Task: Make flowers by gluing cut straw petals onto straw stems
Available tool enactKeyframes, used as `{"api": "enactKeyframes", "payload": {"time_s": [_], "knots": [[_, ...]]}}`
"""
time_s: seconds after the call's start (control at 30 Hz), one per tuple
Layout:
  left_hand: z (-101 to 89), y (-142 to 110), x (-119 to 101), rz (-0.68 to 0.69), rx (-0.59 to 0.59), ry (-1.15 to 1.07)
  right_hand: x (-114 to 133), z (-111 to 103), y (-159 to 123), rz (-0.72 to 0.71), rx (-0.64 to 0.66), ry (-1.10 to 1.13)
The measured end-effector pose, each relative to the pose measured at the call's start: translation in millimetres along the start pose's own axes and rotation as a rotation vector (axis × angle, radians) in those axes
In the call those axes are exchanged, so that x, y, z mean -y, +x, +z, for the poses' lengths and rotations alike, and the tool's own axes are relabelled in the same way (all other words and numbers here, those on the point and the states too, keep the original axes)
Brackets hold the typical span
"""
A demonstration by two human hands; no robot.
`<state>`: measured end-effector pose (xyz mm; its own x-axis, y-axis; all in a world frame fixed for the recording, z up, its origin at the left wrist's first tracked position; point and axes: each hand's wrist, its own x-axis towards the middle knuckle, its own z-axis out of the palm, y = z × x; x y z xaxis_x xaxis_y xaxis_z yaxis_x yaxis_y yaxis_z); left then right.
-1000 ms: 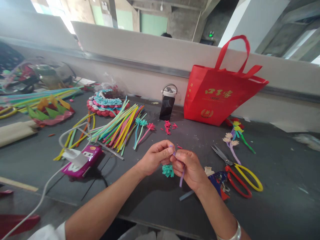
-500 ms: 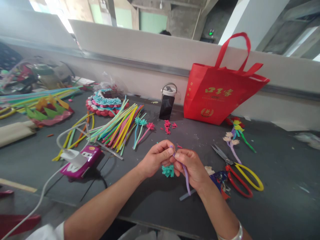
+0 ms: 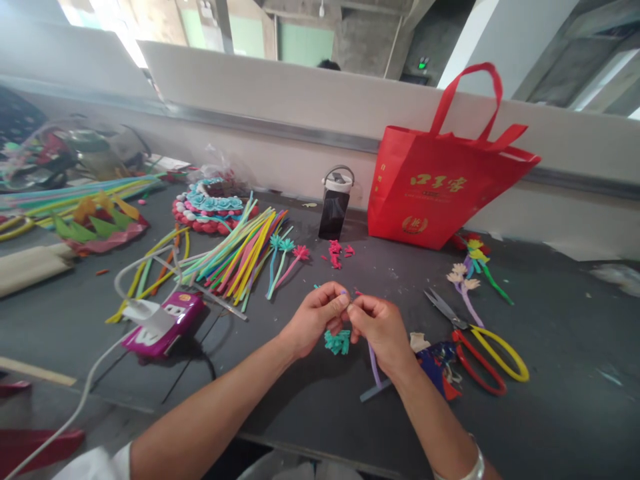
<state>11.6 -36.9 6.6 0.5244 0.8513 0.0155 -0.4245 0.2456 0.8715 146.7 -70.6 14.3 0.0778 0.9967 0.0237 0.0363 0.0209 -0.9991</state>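
Fingers of my left hand (image 3: 316, 320) pinch the top of a purple pipe cleaner (image 3: 374, 365), whose tip pokes out above the thumb. Close against it, my right hand (image 3: 383, 333) is closed with thumb and forefinger at the same spot, and the stem hangs down below its palm. Whatever sits between the fingertips is mostly covered. Beneath the hands lies a pile of short teal pieces (image 3: 337, 342). Past them are small pink-red pieces (image 3: 335, 253) and fuzzy flowers on stems, two teal and one pink (image 3: 301, 253). A grey stick (image 3: 371, 393) lies below my right hand.
Red-and-yellow scissors (image 3: 475, 333) lie open at right, near finished flowers (image 3: 465, 283) and a crumpled blue wrapper (image 3: 443, 367). A red bag (image 3: 445, 187) and a bottle (image 3: 335, 207) stand behind. To the left are bundled pipe cleaners (image 3: 245, 257) and a purple power bank with cable (image 3: 167, 323).
My right hand has turned slightly and its fingers have shifted at the stem's top, covering more of the purple pipe cleaner. My left hand stays nearly in place.
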Motion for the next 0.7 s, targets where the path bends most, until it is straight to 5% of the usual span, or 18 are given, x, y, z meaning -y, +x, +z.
{"api": "enactKeyframes", "payload": {"time_s": [0.23,0.7], "knots": [[0.7,-1.8,-11.5,0.039,0.091,-0.069,1.6,1.5,-2.4,0.120,0.171,0.407],[1.6,-3.5,-10.9,0.031,0.131,-0.218,1.2,1.7,-3.3,0.184,0.270,0.488]]}}
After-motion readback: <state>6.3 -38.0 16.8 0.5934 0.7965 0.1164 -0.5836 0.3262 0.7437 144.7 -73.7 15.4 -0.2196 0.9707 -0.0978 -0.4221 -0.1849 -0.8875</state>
